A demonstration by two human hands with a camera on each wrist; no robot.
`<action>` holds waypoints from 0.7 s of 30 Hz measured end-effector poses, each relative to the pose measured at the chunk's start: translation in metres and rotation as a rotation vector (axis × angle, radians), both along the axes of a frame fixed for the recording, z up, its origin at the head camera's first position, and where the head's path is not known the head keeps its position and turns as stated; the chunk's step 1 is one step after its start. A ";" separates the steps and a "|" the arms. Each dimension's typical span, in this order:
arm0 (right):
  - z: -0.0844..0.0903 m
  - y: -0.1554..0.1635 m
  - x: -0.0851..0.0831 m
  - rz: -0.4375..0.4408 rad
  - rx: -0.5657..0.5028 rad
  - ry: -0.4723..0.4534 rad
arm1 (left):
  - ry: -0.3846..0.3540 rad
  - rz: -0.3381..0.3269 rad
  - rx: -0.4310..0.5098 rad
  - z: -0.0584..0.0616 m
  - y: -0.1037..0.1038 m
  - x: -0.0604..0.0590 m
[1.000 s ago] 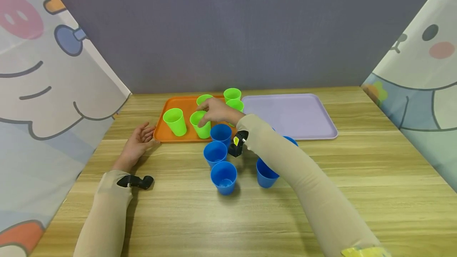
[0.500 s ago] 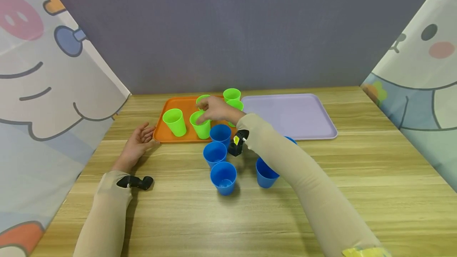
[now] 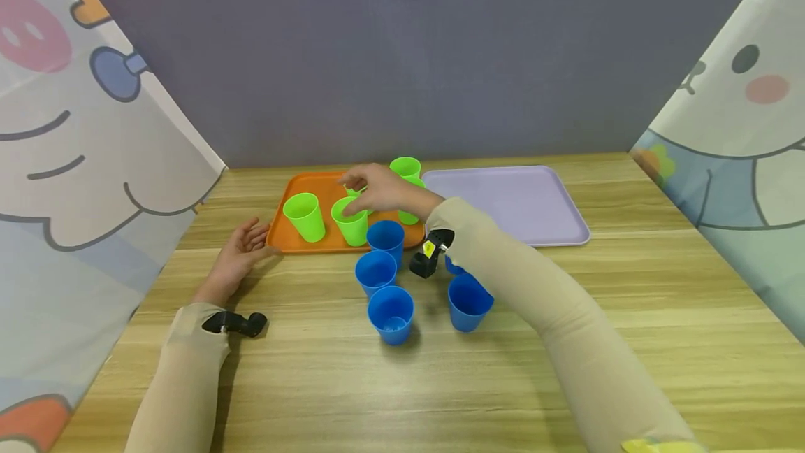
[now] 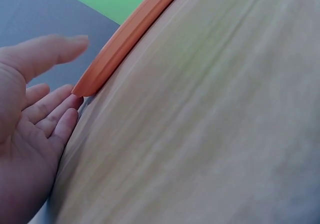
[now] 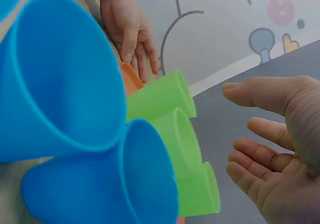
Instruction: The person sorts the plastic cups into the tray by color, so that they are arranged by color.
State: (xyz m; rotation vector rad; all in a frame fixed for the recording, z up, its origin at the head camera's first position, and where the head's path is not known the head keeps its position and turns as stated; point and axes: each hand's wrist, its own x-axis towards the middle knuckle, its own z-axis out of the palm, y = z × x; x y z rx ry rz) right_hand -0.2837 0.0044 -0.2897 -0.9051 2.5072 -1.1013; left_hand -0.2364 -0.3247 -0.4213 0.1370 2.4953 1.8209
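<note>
My left hand lies on the table at the left corner of an orange tray. Its fingers are loosely bent, and the fingertips are at the tray's rim in the left wrist view. Above the tray hovers my right hand, thumb and fingers apart, holding nothing in the right wrist view. Several green cups stand upright on the tray: one at front left, one in the front middle under my right hand, two at the right, and a back one mostly hidden by that hand.
A row of blue cups runs from the orange tray towards me. Another blue cup stands to the right, with one more partly hidden by my right sleeve. Behind the sleeve lies a lilac tray. A grey wall rises at the back.
My right hand has moved slightly up and away over the green cups, now covering more of the back one. My left hand has stayed by the tray's corner.
</note>
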 end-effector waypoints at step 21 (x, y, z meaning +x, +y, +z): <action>0.018 0.147 0.017 -0.145 -0.240 0.041 | -0.026 0.087 -0.029 0.033 -0.002 0.008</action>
